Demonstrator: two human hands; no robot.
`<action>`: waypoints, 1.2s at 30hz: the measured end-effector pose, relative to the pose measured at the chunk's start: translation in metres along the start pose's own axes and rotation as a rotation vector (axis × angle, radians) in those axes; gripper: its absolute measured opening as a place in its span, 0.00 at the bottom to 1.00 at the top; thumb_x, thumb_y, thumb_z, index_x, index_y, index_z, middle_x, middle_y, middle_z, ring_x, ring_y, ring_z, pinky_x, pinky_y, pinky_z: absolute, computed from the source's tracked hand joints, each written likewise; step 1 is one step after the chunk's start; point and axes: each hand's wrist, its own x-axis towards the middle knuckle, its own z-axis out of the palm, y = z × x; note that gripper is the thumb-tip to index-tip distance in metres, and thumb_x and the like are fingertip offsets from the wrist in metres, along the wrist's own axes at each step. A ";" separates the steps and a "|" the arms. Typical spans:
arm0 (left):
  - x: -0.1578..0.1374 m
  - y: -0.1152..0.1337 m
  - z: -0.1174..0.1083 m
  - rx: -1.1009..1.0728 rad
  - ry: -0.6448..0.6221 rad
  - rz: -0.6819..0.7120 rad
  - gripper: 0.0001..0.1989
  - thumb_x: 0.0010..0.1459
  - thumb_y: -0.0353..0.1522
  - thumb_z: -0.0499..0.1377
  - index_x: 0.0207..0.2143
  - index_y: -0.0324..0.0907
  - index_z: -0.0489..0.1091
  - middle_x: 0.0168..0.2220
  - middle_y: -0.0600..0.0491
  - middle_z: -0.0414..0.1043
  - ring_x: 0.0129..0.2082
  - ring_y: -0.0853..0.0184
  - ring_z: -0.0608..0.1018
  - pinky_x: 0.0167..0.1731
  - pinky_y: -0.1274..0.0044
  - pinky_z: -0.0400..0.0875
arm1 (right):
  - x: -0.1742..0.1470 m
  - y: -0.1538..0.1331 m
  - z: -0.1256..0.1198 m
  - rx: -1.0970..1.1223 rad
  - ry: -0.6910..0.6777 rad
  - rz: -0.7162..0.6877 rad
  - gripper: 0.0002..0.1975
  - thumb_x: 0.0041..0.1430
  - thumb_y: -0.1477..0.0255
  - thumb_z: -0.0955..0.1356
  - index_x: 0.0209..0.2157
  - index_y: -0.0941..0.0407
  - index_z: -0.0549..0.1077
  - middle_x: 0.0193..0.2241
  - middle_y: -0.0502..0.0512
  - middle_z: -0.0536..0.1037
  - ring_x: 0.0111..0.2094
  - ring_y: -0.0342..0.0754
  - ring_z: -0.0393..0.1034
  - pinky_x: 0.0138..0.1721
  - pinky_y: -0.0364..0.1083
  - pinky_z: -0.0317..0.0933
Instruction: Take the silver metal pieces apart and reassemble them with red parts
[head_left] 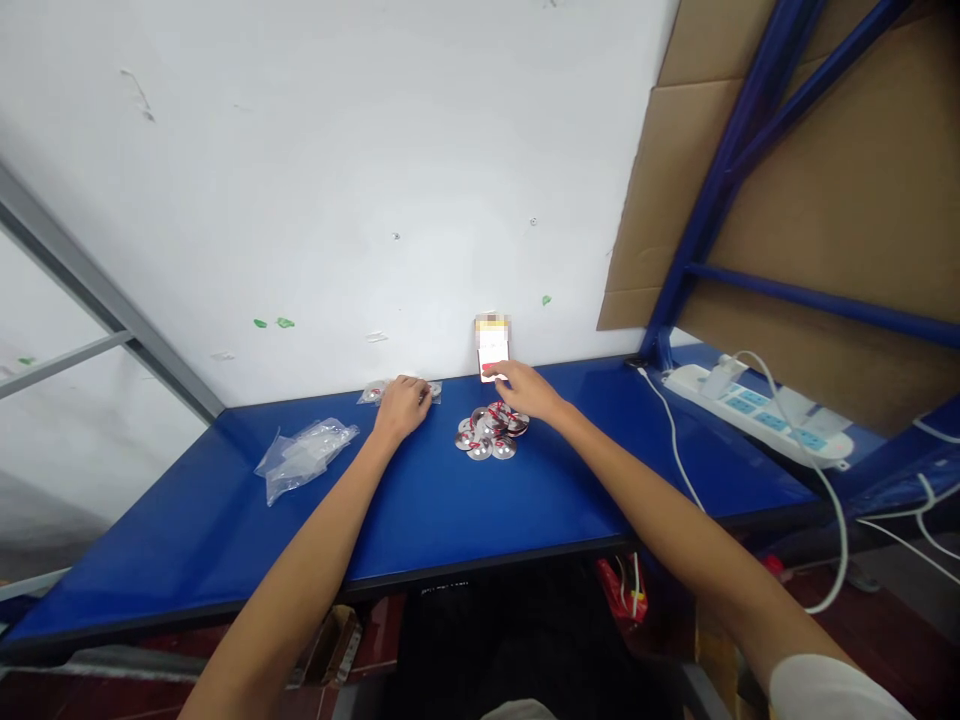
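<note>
Near the wall my left hand (405, 405) lies over a row of small clear packets (373, 392) with round silvery pieces inside. Its fingers are loosely bent on top of them and partly hidden. My right hand (523, 388) is open, index finger stretched out at the screen of a phone (493, 350) that leans upright against the wall. Thumb and finger are apart with nothing between them. Just below this hand sits a pile of round silvery discs (489, 432) with red marks or cords; their exact kind is unclear.
Crumpled clear plastic bags (306, 455) lie on the blue table (465, 520) at left. A white power strip (757, 412) with cables stands at right, one white cable (675, 440) running over the tabletop. Blue metal framing (697, 200) and cardboard (637, 200) rise at right.
</note>
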 end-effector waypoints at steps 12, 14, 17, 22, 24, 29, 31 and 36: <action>-0.005 0.010 0.006 -0.074 -0.028 0.015 0.14 0.69 0.45 0.61 0.44 0.44 0.69 0.46 0.44 0.72 0.48 0.50 0.75 0.49 0.62 0.71 | 0.098 0.071 -0.018 0.193 0.483 0.313 0.15 0.64 0.59 0.72 0.44 0.54 0.71 0.45 0.59 0.76 0.44 0.54 0.74 0.51 0.54 0.69; -0.006 0.010 0.007 -0.079 -0.034 0.006 0.13 0.70 0.44 0.61 0.44 0.44 0.69 0.46 0.44 0.72 0.48 0.50 0.75 0.49 0.62 0.71 | 0.106 0.075 -0.011 0.178 0.532 0.318 0.17 0.63 0.55 0.73 0.41 0.53 0.70 0.44 0.58 0.74 0.43 0.54 0.73 0.51 0.54 0.69; -0.006 0.010 0.007 -0.098 -0.036 0.000 0.12 0.69 0.43 0.61 0.44 0.44 0.69 0.46 0.44 0.71 0.49 0.50 0.75 0.49 0.62 0.70 | 0.110 0.076 -0.001 0.131 0.600 0.331 0.19 0.61 0.55 0.74 0.41 0.52 0.67 0.43 0.56 0.72 0.42 0.53 0.70 0.50 0.54 0.67; -0.005 0.009 0.008 -0.138 -0.041 0.004 0.11 0.69 0.42 0.61 0.44 0.44 0.69 0.46 0.45 0.72 0.48 0.51 0.75 0.48 0.63 0.71 | 0.112 0.081 0.005 0.131 0.630 0.321 0.17 0.61 0.59 0.74 0.40 0.51 0.65 0.44 0.56 0.69 0.44 0.53 0.67 0.53 0.55 0.66; -0.005 0.008 0.009 -0.142 -0.045 0.002 0.11 0.69 0.42 0.61 0.44 0.45 0.69 0.45 0.45 0.72 0.48 0.52 0.76 0.46 0.64 0.71 | 0.110 0.084 0.004 0.171 0.618 0.282 0.16 0.61 0.60 0.74 0.42 0.51 0.66 0.45 0.56 0.69 0.44 0.53 0.67 0.53 0.55 0.67; -0.005 0.006 0.011 -0.152 -0.043 -0.008 0.11 0.69 0.42 0.61 0.44 0.45 0.69 0.45 0.45 0.72 0.47 0.53 0.76 0.46 0.64 0.71 | 0.099 0.092 0.002 0.219 0.571 0.189 0.14 0.60 0.67 0.72 0.46 0.52 0.68 0.46 0.56 0.67 0.44 0.52 0.67 0.53 0.54 0.67; -0.005 0.006 0.012 -0.149 -0.047 -0.012 0.11 0.69 0.42 0.61 0.45 0.44 0.69 0.46 0.45 0.72 0.47 0.53 0.76 0.46 0.64 0.71 | 0.095 0.093 0.001 0.230 0.561 0.178 0.16 0.59 0.67 0.72 0.47 0.52 0.68 0.46 0.56 0.67 0.43 0.51 0.66 0.52 0.54 0.67; -0.005 0.008 0.009 -0.132 -0.051 -0.003 0.10 0.70 0.41 0.60 0.46 0.44 0.70 0.46 0.45 0.74 0.46 0.53 0.77 0.46 0.65 0.71 | 0.093 0.092 0.001 0.235 0.560 0.175 0.16 0.60 0.65 0.72 0.48 0.52 0.68 0.45 0.55 0.66 0.39 0.50 0.65 0.49 0.53 0.67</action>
